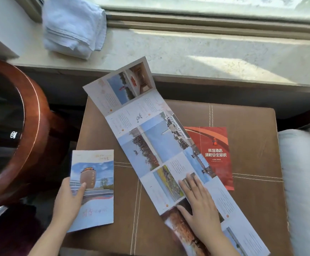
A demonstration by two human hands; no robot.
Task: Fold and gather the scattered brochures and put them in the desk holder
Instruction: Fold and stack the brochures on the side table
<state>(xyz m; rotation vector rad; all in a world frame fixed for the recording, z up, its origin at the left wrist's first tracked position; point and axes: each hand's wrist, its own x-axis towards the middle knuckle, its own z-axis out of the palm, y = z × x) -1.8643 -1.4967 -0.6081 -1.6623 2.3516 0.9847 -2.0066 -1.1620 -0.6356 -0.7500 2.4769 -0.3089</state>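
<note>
A long unfolded brochure [150,143] with photo panels lies diagonally across the brown leather stool [252,145], its far end lifted toward the sill. My right hand [200,206] rests flat on its near panels, fingers straight. My left hand [69,202] grips a folded blue brochure [95,183] at its left edge, thumb on the cover, over the stool's left edge. A folded red brochure [217,154] lies on the stool, partly tucked under the long one. No desk holder is in view.
A round dark wooden table [34,137] with a glass top stands at left. A folded white towel [74,26] sits on the marble windowsill [205,58]. A pale cushion [303,182] borders the stool at right.
</note>
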